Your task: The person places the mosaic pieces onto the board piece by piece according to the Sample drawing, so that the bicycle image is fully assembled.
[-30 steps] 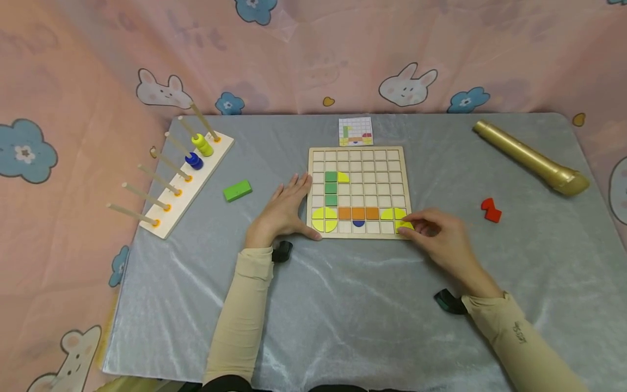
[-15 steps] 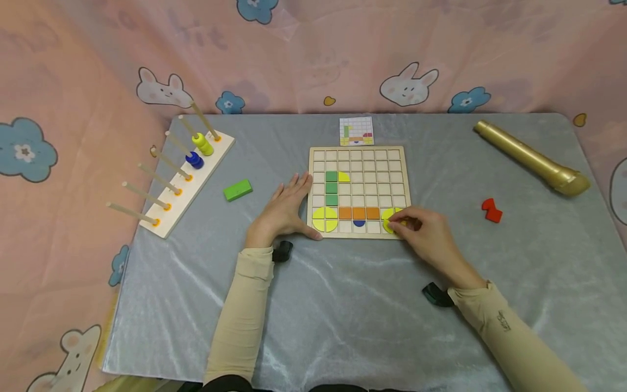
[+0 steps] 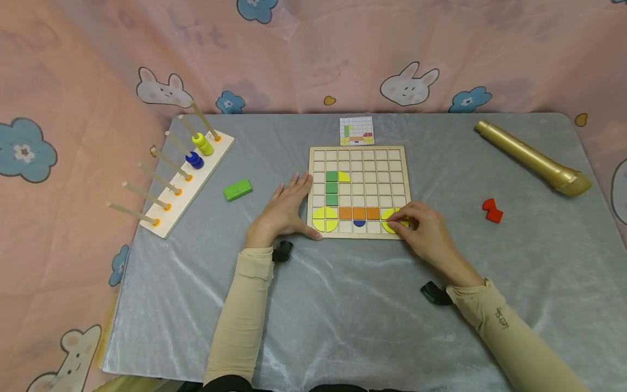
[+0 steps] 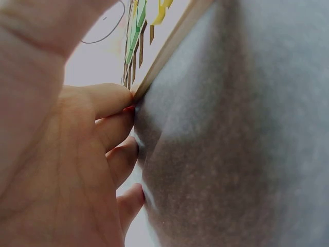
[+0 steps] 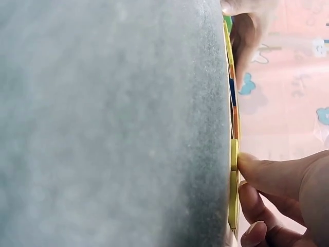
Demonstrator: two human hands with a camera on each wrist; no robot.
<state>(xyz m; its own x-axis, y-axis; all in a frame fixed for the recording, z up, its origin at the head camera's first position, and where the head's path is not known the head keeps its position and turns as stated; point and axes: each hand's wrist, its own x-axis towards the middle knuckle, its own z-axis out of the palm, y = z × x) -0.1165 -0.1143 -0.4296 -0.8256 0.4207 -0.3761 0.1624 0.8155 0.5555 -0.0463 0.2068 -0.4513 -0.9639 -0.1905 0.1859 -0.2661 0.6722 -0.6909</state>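
Observation:
A wooden grid board (image 3: 357,236) lies flat on the table. It bears yellow quarter-circle tiles, green square tiles (image 3: 331,188), orange square tiles (image 3: 359,213) and a blue half-round tile (image 3: 360,223). My left hand (image 3: 284,209) rests along the board's left edge, fingers spread and straight, thumb at the front left corner. At the front right corner my right hand (image 3: 427,235) has its thumb and curled forefinger on a yellow quarter-circle tile (image 5: 234,154) of the right-hand circle. Those fingers partly hide the circle in the head view.
Behind the board lies a pattern card (image 3: 356,131). A peg rack (image 3: 183,190) with blue and yellow rings stands left, near a green block (image 3: 238,190). Two red pieces (image 3: 492,210) and a gold microphone-shaped object (image 3: 534,158) lie right.
My right hand has moved left and slightly up, from the board's right edge onto the circle's left part, and then barely shifted. My left hand stays at the board's left edge.

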